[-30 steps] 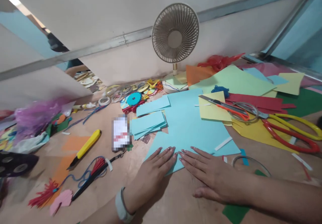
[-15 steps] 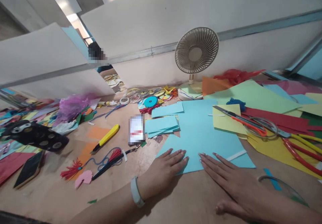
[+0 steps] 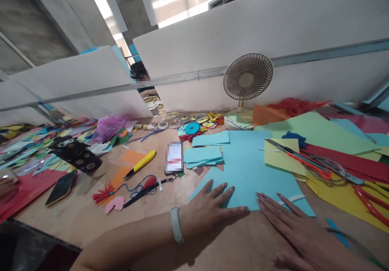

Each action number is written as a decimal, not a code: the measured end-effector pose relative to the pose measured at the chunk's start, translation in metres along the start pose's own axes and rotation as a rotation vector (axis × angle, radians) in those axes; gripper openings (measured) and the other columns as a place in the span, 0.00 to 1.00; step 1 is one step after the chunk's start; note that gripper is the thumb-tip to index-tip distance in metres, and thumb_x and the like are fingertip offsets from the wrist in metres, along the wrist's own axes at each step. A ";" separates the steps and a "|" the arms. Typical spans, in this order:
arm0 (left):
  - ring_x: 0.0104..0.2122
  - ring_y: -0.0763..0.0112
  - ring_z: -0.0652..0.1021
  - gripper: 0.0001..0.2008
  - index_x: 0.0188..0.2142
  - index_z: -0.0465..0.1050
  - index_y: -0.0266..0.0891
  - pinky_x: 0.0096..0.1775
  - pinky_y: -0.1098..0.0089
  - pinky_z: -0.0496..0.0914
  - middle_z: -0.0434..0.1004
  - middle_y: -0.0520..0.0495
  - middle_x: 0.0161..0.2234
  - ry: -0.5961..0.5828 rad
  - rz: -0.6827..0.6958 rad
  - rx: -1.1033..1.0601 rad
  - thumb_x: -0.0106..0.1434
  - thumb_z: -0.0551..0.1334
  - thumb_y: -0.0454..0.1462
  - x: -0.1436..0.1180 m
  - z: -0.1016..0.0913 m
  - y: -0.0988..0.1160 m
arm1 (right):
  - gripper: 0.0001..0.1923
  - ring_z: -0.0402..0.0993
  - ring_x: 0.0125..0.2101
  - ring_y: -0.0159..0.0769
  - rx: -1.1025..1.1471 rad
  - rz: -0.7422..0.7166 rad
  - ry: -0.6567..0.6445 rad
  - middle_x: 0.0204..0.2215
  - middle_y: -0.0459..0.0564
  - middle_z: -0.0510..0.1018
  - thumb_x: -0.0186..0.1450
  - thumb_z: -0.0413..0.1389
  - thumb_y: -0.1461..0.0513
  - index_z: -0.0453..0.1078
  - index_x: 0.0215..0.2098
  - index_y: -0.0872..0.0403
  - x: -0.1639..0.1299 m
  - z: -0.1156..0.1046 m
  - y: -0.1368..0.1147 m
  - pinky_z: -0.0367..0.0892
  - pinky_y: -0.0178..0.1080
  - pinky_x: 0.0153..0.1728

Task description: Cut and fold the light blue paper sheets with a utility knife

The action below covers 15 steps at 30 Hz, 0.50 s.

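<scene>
A large light-blue paper sheet (image 3: 246,169) lies on the wooden table (image 3: 91,218). My left hand (image 3: 212,206), with a pale wristband, rests flat on the sheet's near left corner, fingers spread. Flat beside it on the sheet's near edge, my right hand (image 3: 291,226) points its fingers up and to the left. Neither hand holds anything. A stack of smaller light-blue cut papers (image 3: 203,155) sits just beyond the left hand.
A yellow utility knife (image 3: 141,163), a card on a lanyard (image 3: 174,157), red tassels and a pen lie at left. An orange cutter (image 3: 298,157), red-and-yellow scissors (image 3: 369,198) and coloured sheets fill the right. A small fan (image 3: 247,80) stands by the white partition. Another person's hand (image 3: 6,183) shows at far left.
The view has tilted up and swung left, showing more of the left table and partitions. Both hands have slid slightly apart along the blue sheet's near edge.
</scene>
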<state>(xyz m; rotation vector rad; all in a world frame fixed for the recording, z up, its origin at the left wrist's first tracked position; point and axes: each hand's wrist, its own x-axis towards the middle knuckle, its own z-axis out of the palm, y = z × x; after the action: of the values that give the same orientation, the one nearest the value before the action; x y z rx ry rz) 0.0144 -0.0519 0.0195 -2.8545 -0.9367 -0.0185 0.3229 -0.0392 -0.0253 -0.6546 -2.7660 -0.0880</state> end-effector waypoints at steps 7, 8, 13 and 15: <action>0.62 0.45 0.65 0.24 0.68 0.52 0.57 0.54 0.45 0.64 0.57 0.37 0.66 -0.001 -0.021 0.048 0.75 0.51 0.40 0.004 0.006 0.006 | 0.47 0.66 0.60 0.54 -0.013 0.016 -0.007 0.66 0.56 0.61 0.66 0.53 0.43 0.34 0.72 0.51 0.000 -0.001 0.000 0.68 0.56 0.54; 0.62 0.46 0.65 0.24 0.68 0.52 0.57 0.54 0.45 0.64 0.58 0.37 0.66 0.000 -0.028 0.046 0.76 0.51 0.40 0.004 0.006 0.006 | 0.47 0.66 0.60 0.54 -0.010 0.014 -0.008 0.66 0.56 0.61 0.66 0.53 0.43 0.34 0.72 0.51 0.000 -0.002 -0.001 0.68 0.56 0.54; 0.62 0.47 0.66 0.22 0.68 0.53 0.55 0.54 0.45 0.64 0.57 0.38 0.67 -0.029 -0.044 0.048 0.76 0.48 0.41 0.005 0.002 0.008 | 0.46 0.67 0.60 0.54 -0.001 0.018 -0.026 0.66 0.55 0.60 0.67 0.53 0.44 0.34 0.72 0.50 0.001 -0.004 -0.002 0.67 0.56 0.55; 0.62 0.48 0.67 0.22 0.68 0.54 0.55 0.54 0.46 0.65 0.56 0.38 0.67 -0.037 -0.042 0.056 0.77 0.46 0.41 0.005 -0.001 0.008 | 0.46 0.67 0.59 0.54 -0.005 0.017 -0.021 0.65 0.55 0.61 0.67 0.53 0.44 0.34 0.72 0.50 0.002 -0.005 -0.002 0.69 0.55 0.54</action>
<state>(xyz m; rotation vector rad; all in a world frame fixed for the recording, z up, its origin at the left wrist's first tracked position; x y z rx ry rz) 0.0234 -0.0558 0.0196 -2.7928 -0.9886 0.0548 0.3219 -0.0408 -0.0198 -0.6847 -2.7806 -0.0855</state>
